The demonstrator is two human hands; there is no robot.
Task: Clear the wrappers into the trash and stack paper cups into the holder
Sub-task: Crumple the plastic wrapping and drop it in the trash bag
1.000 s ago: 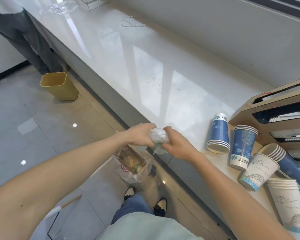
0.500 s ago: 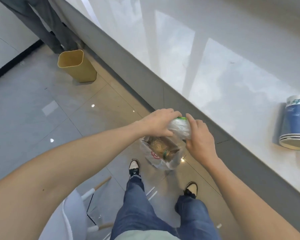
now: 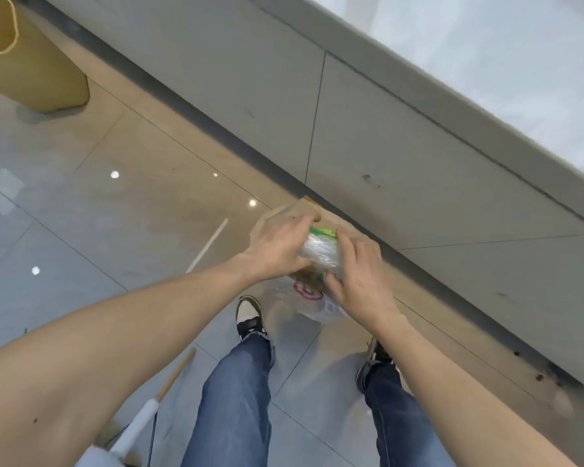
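Observation:
A crumpled clear plastic wrapper [image 3: 320, 251] with a green edge sits squeezed between both of my hands. My left hand [image 3: 279, 246] grips it from the left and my right hand [image 3: 358, 278] from the right. Directly beneath them, on the floor by the counter base, a clear plastic trash bag [image 3: 312, 299] with a red print stands open, with brown waste inside. The hands hide most of the bag's mouth. No paper cups or cup holder are in view.
The grey counter front [image 3: 368, 136] runs diagonally across the top right, with its white top [image 3: 486, 48] above. A yellow bin [image 3: 24, 62] stands at the upper left. My two feet [image 3: 250, 318] are on the tiles; a white and wooden chair leg [image 3: 155, 399] is at bottom left.
My view has tilted down from the counter to the floor, so the cups and holder have left the frame. Both hands carried the wrapper off the counter edge and down over the trash bag.

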